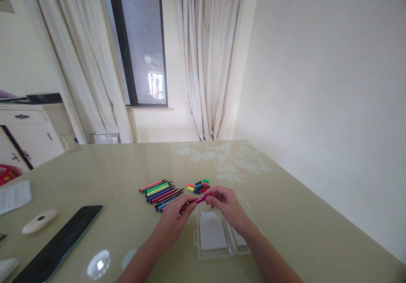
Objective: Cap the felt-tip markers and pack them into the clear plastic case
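Observation:
My left hand (177, 213) is closed around the barrel of a magenta felt-tip pen (200, 199). At the pen's other end, the fingertips of my right hand (226, 204) pinch its magenta cap (207, 195). To the left lie several uncapped felt-tip pens (158, 192) in a slanted row, dark tips pointing right and away from me. Just beyond my hands is a small heap of loose coloured caps (198, 186). Below my hands sits an opened clear plastic case (216, 254) with white card inside, partly hidden by my right hand and forearm.
On the left of the glossy table (127, 168) are a black tablet (63, 240), a white oval object (39, 221) and some paper (14, 196). Round reflective spots (99, 264) show near the front. A wall (317, 84) runs along the right, with curtains (209, 54) behind.

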Action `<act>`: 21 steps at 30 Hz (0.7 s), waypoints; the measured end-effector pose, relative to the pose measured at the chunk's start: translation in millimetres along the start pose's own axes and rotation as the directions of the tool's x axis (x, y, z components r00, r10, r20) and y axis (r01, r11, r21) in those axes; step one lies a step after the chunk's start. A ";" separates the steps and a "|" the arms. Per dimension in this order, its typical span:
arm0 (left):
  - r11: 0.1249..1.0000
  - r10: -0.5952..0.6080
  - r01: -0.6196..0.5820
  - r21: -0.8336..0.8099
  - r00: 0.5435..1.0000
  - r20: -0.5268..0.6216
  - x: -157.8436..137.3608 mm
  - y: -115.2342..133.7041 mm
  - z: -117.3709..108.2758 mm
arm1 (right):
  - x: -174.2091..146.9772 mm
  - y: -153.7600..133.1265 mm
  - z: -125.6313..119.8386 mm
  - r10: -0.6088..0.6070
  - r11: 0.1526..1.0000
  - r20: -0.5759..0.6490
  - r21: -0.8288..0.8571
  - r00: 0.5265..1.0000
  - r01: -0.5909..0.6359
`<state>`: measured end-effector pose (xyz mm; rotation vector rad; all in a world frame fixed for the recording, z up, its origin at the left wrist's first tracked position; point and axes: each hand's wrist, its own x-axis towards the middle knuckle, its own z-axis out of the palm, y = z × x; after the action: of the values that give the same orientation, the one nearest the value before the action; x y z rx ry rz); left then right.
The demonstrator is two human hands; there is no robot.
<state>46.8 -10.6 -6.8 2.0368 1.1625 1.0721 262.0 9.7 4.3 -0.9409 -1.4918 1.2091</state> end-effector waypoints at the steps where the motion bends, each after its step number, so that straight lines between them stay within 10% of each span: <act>1: 1.000 0.011 -0.012 0.009 1.000 0.019 -0.3 3.1 -0.9 | 0.5 -0.9 -0.9 0.005 1.000 -0.017 0.025 1.000 -0.004; 21: 0.964 -0.030 -0.029 0.265 0.976 0.215 -10.1 3.2 10.3 | 0.8 3.1 -7.8 0.206 0.952 -0.083 0.249 0.975 -0.180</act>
<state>53.8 -21.8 -13.4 2.2922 1.2459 0.6980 269.3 12.9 1.8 -0.9868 -1.1570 1.4212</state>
